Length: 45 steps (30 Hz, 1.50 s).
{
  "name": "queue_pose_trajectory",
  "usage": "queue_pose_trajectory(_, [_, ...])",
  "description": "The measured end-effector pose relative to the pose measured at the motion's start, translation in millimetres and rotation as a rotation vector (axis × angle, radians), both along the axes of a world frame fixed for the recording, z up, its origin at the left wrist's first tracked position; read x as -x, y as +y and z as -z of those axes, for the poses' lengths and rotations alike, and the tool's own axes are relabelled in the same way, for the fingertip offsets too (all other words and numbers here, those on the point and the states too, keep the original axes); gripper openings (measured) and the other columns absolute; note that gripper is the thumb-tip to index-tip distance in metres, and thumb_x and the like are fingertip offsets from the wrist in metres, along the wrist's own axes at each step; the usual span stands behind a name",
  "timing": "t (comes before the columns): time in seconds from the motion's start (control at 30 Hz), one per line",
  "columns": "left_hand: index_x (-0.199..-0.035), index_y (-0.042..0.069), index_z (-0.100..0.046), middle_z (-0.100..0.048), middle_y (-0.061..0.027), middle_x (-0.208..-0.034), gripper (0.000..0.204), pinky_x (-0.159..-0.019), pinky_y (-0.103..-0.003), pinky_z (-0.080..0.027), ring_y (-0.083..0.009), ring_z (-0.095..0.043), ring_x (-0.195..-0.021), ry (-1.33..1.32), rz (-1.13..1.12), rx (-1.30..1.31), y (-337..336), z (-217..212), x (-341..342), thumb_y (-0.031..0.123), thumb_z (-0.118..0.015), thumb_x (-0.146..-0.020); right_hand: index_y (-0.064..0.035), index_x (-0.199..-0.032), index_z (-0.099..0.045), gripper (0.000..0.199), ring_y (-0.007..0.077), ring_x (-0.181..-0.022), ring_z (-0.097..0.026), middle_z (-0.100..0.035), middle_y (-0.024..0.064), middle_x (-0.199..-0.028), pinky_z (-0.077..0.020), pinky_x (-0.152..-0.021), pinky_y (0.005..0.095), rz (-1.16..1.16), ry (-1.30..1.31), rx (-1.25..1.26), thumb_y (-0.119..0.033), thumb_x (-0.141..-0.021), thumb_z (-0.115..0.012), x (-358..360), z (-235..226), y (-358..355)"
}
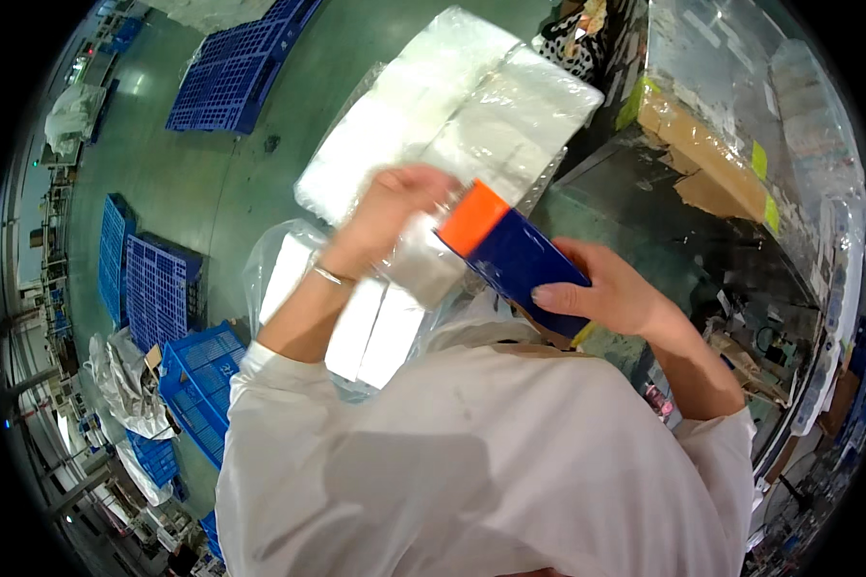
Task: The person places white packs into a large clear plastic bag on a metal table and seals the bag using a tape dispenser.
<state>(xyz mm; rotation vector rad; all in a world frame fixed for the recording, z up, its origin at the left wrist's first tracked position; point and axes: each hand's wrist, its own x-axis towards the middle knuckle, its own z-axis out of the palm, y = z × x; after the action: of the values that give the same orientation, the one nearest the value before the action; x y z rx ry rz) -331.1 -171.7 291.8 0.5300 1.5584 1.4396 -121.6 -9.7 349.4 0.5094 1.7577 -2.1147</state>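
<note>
My right hand is closed around the lower end of a flat box, dark blue with an orange end, its thumb lying on the blue face. The box is tilted, its orange end pointing up and left. My left hand is beside that orange end, its fingers smeared by motion. Below the left hand hangs a thin sheet of clear plastic; whether the fingers grip it cannot be made out. Behind both hands lie stacks of white packs wrapped in clear film.
Nearer me are more white packs in an open plastic bag. Blue pallets and a blue crate are on the green floor to the left. At the right stands a metal-sided bench with torn cardboard along its edge.
</note>
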Motion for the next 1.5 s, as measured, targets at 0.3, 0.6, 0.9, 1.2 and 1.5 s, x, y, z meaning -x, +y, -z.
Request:
queue_pose_trajectory(0.3, [-0.095,0.001,-0.063,-0.063,-0.0041,-0.087,0.017,-0.072,-0.023,-0.045,-0.0112,-0.056,-0.076,0.260,-0.282,0.315,-81,84,239,0.012,-0.057,-0.083,0.0045,-0.100,-0.059,0.056,0.0137,-0.082,-0.054,-0.061,0.0084,-0.089,-0.0415,-0.075,0.0242,-0.006,-0.249,-0.158,-0.044,-0.072,-0.065,47,-3,-12])
queue_pose_trajectory(0.6, [-0.128,0.003,-0.038,-0.041,-0.0166,-0.130,0.053,-0.095,-0.042,-0.032,-0.0262,-0.039,-0.120,1.017,0.079,0.468,-14,60,167,0.036,-0.047,-0.088,0.0019,-0.086,-0.065,0.047,0.0143,-0.068,-0.056,-0.063,0.0083,-0.079,-0.0413,-0.068,0.0233,-0.026,-0.349,-0.012,-0.042,-0.071,-0.064,53,-9,-19])
queue_pose_trajectory(0.9, [-0.139,0.012,-0.023,-0.015,-0.0190,-0.144,0.063,-0.105,-0.048,0.000,-0.0365,-0.008,-0.133,1.578,0.155,0.313,-17,63,80,0.045,-0.040,-0.088,0.0017,-0.103,-0.060,0.055,0.0182,-0.082,-0.059,-0.063,0.0101,-0.092,-0.0430,-0.081,0.0284,-0.015,-0.455,-0.083,-0.042,-0.070,-0.066,-82,48,-12])
queue_pose_trajectory(1.2, [-0.109,-0.005,-0.054,-0.053,-0.0188,-0.116,0.051,-0.109,-0.041,-0.013,-0.0274,-0.042,-0.117,2.324,1.229,0.159,-15,59,-85,0.032,-0.056,-0.075,-0.0048,-0.078,-0.066,0.041,0.0261,-0.075,-0.061,-0.063,0.0134,-0.077,-0.0465,-0.066,0.0377,-0.291,-0.261,-0.977,-0.041,-0.060,-0.061,-44,132,-59])
queue_pose_trajectory(1.5, [-0.109,0.002,-0.054,-0.050,-0.0174,-0.119,0.041,-0.103,-0.046,-0.021,-0.0319,-0.042,-0.115,1.365,0.417,0.274,-2,69,-122,0.025,-0.062,-0.076,-0.0038,-0.104,-0.059,0.055,0.0308,-0.091,-0.059,-0.062,0.0184,-0.096,-0.0448,-0.080,0.0362,0.608,-0.384,-0.652,-0.044,-0.067,-0.064,-211,145,84])
